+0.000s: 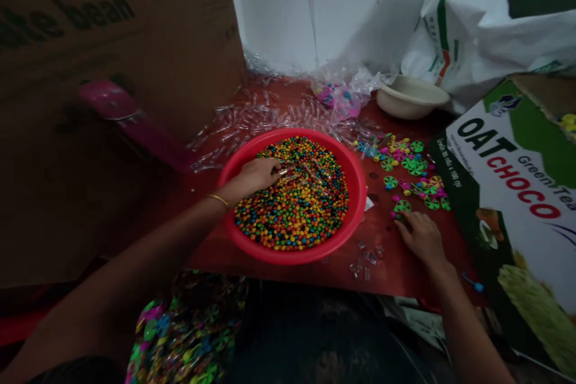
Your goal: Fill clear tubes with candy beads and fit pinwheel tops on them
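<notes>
A red basin [361, 192] filled with small multicoloured balls [292, 210] stands on the red table. My left hand [261, 174] reaches over its left side, fingers closed round a small clear piece among the balls; clear tubes lie on the balls beside it. My right hand [420, 237] is at the table on the right, its thumb and index finger pinched at a small pink and green piece [396, 215]. Just beyond those fingertips lie green wheel-shaped pieces [402, 206] with pink, yellow and blue bits.
Clear tubes [270, 120] spread behind the basin, near a pale bowl [411, 98]. Cardboard boxes stand left [180, 42] and right [508, 192]. Small clear caps [366, 258] lie near the front edge. A filled bag [189, 336] hangs below the table.
</notes>
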Action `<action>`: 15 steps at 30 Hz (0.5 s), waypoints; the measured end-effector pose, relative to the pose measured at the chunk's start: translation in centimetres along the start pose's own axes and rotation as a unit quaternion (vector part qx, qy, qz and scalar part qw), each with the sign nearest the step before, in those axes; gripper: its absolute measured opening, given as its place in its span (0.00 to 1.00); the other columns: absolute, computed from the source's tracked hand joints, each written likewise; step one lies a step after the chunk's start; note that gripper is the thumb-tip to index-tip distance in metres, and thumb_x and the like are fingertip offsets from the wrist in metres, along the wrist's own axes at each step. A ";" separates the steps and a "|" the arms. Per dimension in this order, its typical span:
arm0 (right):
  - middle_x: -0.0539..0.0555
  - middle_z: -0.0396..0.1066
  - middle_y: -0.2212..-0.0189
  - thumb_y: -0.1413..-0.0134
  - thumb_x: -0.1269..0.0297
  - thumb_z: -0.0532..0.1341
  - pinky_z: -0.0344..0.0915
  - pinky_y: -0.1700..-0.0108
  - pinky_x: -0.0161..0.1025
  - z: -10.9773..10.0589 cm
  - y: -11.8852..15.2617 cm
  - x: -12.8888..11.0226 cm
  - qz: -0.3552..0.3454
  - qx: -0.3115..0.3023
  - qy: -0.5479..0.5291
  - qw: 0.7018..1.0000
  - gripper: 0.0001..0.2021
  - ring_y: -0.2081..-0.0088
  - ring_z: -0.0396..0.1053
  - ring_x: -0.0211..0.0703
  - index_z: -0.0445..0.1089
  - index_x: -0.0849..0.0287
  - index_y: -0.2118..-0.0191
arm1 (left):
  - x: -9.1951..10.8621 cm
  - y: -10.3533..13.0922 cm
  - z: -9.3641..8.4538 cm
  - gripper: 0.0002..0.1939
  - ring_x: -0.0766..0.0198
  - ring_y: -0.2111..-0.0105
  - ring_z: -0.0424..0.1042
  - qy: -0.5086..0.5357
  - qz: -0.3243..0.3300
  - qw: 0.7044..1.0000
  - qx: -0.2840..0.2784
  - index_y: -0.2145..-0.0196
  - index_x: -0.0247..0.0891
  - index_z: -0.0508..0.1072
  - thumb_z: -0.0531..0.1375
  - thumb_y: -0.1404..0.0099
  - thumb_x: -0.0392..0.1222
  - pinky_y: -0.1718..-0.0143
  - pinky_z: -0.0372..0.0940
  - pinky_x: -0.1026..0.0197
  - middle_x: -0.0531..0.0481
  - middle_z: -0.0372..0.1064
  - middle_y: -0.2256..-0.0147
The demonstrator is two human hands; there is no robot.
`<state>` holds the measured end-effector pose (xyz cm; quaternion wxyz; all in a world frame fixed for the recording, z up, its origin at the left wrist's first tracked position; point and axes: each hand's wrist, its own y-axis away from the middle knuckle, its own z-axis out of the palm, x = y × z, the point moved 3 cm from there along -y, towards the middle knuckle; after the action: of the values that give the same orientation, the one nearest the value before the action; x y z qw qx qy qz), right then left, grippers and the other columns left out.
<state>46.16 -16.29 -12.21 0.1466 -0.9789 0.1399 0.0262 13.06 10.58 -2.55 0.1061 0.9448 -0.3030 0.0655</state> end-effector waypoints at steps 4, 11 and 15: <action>0.58 0.71 0.65 0.42 0.50 0.47 0.59 0.65 0.39 -0.1 -0.8 -1.4 0.175 -0.013 -0.041 0.984 0.22 0.63 0.68 0.47 0.66 0.60 0.54 | -0.1 -0.5 0.4 0.10 0.57 0.67 0.67 0.010 0.037 0.999 0.002 0.65 0.37 0.69 0.53 0.42 0.43 0.70 0.57 0.61 0.44 0.70 0.65; 0.65 0.70 0.60 0.44 0.59 0.48 0.59 0.69 0.44 0.1 -3.6 -3.3 0.250 -0.091 0.000 0.964 0.18 0.63 0.69 0.54 0.66 0.63 0.55 | -0.5 1.2 -0.6 0.10 0.62 0.65 0.66 0.244 0.060 0.965 0.072 0.63 0.36 0.66 0.53 0.41 0.43 0.65 0.61 0.61 0.47 0.67 0.65; 0.61 0.72 0.66 0.53 0.59 0.57 0.63 0.64 0.46 0.7 -2.7 -0.8 0.251 -0.013 -0.118 0.961 0.21 0.65 0.70 0.52 0.66 0.64 0.54 | 0.4 3.7 -0.7 0.18 0.61 0.58 0.66 0.562 0.079 0.822 0.046 0.54 0.37 0.63 0.57 0.42 0.44 0.63 0.65 0.61 0.46 0.63 0.54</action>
<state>46.09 -13.41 -12.03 0.1377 -0.9043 0.3621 0.1796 11.18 7.60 -1.16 0.2090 0.7205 -0.2611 0.6075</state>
